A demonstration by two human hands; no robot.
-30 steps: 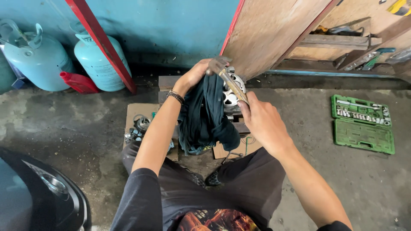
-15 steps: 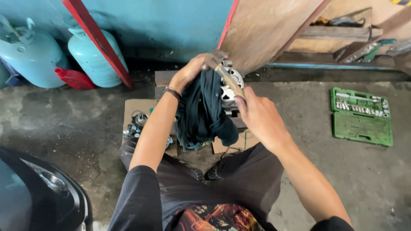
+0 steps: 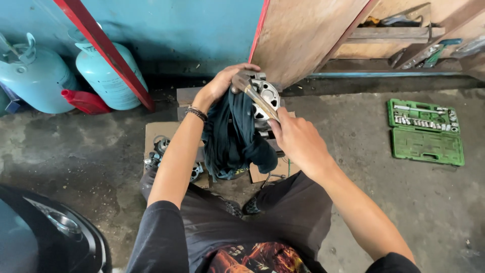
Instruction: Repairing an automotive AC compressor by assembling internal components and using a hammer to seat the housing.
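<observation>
Two hands [image 3: 298, 139] grip a metal part [image 3: 265, 96]; dark cloth [image 3: 235, 134] drapes below.

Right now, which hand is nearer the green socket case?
Right. The right hand grips the tool handle, closer to the green socket case; the left hand holds the metal part farther away.

We are seeing open bare concrete floor [image 3: 353, 151] lying right of our right hand [image 3: 298, 141], running freely to the open green plastic socket case [image 3: 425, 132]. Leftward, our left hand [image 3: 222, 83] is facing small metal parts on brown cardboard [image 3: 160, 149], then a slanting red metal bar [image 3: 108, 53] and two pale teal gas cylinders [image 3: 103, 76] (standing against the wall). Ahead, a leaning plywood board [image 3: 303, 35] is blocking passage.
</observation>
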